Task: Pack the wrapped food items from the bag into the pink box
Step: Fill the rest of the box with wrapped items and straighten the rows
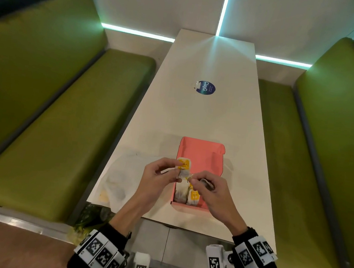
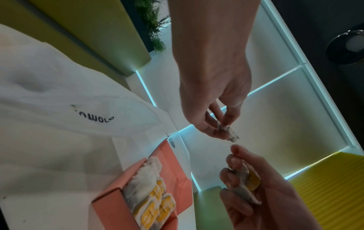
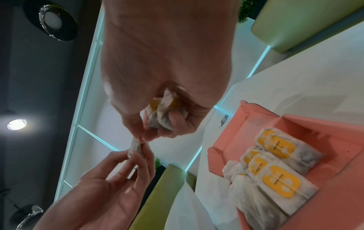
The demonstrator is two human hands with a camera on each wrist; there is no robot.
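pinching one wrapped item [image 1: 183, 168] above the box [image 1: 204, 152], left hand [image 1: 159, 177] gripping it, right hand [image 1: 209, 188] nipping its end

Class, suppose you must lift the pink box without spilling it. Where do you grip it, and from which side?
Probably by its two long side walls, coming from above, close to the near end: the pink box is open-topped, and the wrapped items weigh down that end.
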